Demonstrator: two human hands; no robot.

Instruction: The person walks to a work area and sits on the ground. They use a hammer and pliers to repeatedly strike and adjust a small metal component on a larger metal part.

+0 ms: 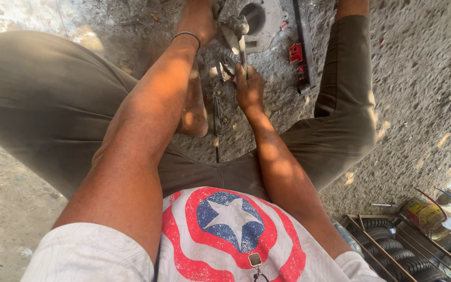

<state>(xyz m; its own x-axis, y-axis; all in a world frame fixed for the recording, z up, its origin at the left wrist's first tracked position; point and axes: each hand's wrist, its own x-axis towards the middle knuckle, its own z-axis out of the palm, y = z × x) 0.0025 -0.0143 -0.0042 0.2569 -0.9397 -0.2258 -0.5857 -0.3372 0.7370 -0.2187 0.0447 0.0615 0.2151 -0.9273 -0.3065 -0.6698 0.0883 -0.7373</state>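
Note:
I sit on the ground with my legs spread. My right hand [249, 86] is closed around the handle of a metal wrench [241, 44] that reaches up to a grey metal housing [259, 21] with a round opening. At the top of the view my left hand [198, 18], with a thin black band at the wrist, rests against the left side of that housing; its fingers are cut off by the frame edge. My bare foot [194, 112] lies just left of the right hand.
A screwdriver [216, 117] lies on the gravel between my legs. A dark metal bar [305, 44] and a small red part [295, 52] lie right of the housing. A crate of black coiled parts [398, 250] and a can [424, 214] stand at lower right.

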